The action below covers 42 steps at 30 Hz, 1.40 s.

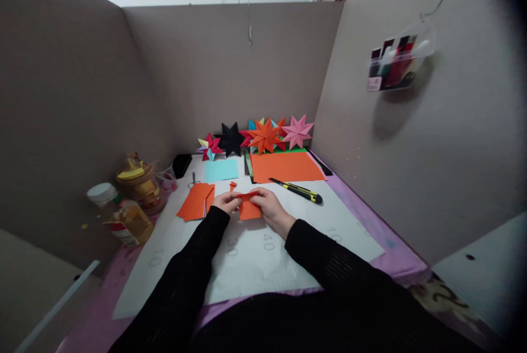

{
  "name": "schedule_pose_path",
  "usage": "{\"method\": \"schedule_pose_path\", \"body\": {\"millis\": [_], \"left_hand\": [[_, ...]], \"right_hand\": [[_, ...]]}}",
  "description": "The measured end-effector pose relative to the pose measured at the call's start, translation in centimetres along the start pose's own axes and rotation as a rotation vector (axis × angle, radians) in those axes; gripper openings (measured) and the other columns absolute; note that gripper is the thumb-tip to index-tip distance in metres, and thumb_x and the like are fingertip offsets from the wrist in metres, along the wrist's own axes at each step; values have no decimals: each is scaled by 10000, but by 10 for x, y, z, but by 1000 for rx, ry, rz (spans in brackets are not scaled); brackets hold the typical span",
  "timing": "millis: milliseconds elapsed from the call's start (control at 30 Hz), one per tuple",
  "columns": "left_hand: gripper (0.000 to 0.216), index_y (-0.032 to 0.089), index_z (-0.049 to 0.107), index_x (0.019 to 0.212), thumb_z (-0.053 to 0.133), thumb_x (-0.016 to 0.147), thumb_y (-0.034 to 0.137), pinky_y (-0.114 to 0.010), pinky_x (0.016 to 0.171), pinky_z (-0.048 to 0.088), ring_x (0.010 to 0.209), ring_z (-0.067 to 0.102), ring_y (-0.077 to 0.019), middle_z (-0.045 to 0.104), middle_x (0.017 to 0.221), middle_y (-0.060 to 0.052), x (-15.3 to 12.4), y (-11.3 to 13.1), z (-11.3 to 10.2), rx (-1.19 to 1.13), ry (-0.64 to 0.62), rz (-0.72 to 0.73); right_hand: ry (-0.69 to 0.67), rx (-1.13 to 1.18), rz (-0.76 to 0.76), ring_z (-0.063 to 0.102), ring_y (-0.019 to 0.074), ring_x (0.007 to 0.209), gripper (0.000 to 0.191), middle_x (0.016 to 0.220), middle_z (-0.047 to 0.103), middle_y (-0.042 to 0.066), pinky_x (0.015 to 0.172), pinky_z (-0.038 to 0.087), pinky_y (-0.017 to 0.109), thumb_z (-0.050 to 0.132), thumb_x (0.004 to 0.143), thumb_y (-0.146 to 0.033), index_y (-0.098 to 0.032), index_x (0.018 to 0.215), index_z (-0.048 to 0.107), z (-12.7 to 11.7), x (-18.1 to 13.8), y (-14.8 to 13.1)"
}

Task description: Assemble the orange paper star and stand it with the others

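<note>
My left hand (225, 201) and my right hand (269, 206) pinch a small orange paper piece (249, 208) between them, its top edge folded, just above the white cutting mat (255, 254). Both hands have fingers closed on the paper. A stack of small orange paper squares (195, 201) lies left of my left hand. A tiny orange scrap (233, 184) sits just beyond the fingers. A yellow-black utility knife (297, 190) lies right of my right hand.
Folded paper stars (263, 134) in black, red, orange and pink line the back wall. A large orange sheet (286, 166) and a light blue sheet (221, 169) lie behind. Bottles and jars (127, 199) stand at left. Cardboard walls enclose the desk.
</note>
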<state>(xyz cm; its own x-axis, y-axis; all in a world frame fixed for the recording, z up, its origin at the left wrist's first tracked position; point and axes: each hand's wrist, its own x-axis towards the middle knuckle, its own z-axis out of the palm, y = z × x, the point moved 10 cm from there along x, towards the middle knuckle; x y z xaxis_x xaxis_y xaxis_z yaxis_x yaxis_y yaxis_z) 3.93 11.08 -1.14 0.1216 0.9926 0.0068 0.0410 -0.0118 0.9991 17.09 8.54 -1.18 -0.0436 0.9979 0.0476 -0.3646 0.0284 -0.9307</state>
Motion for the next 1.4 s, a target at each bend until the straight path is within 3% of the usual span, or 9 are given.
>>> {"method": "schedule_pose_path", "body": {"millis": [333,567,667,800,933,1033,1200,1300,1400], "left_hand": [[190,150,594,643,665,489,237,-214,427,334,403,443,-71,514,445,55,-6,2,8,-301,-24,-54],[137,170,582,622,625,495,195,-193,411,266,364,329,-40,413,387,88,-9,2,9,-302,-63,-113],[140,153,609,637,601,506,202,-199,402,271,371,357,-53,431,392,67,-7,2,8,-322,-92,-104],[226,129,626,612,636,557,349,-221,432,345,431,459,-88,524,458,12,-7,6,6,-252,-69,-32],[256,126,640,611,764,468,299,-227,510,409,474,504,-92,594,505,2,-10,14,5,-96,-5,60],[242,136,631,598,760,487,309,-212,463,383,438,474,-80,576,478,17,-14,27,1,49,56,171],[222,141,625,614,736,523,311,-204,463,404,451,495,-84,590,502,12,-17,42,-20,136,160,243],[191,142,633,613,709,556,308,-207,477,418,471,509,-93,594,516,4,-19,49,-25,231,199,292],[138,156,642,610,655,613,292,-210,489,425,481,508,-96,610,540,-4,-25,59,-13,384,159,426]], "right_hand": [[18,134,20,553,132,602,129,645,599,-15,618,458,264,593,523,-149,-175,649,583,2,-2,-5],[-72,189,6,507,124,519,117,538,544,-18,537,409,246,525,519,-151,-181,613,587,5,-4,-10],[-104,166,-27,516,141,528,121,547,563,9,536,418,263,511,541,-192,-169,608,608,5,-5,-15],[-111,26,-88,515,135,532,87,554,578,11,538,418,258,557,575,-204,-160,588,631,0,-3,-23],[-155,-212,-209,522,123,560,98,581,593,0,547,404,237,554,619,-168,-163,584,645,1,-5,-38],[-176,-374,-287,527,118,582,109,595,598,-2,574,407,235,550,651,-158,-163,596,645,1,-8,-50],[-144,-414,-304,535,126,550,153,573,581,6,558,424,252,512,713,-199,-153,633,634,-12,-3,-57],[-27,-578,-446,560,149,682,136,727,614,36,617,431,264,529,737,-221,-165,760,650,-15,-9,-71],[-67,-777,-595,544,174,854,197,907,626,51,743,420,294,603,718,-232,-206,908,649,8,-20,-76]]}}
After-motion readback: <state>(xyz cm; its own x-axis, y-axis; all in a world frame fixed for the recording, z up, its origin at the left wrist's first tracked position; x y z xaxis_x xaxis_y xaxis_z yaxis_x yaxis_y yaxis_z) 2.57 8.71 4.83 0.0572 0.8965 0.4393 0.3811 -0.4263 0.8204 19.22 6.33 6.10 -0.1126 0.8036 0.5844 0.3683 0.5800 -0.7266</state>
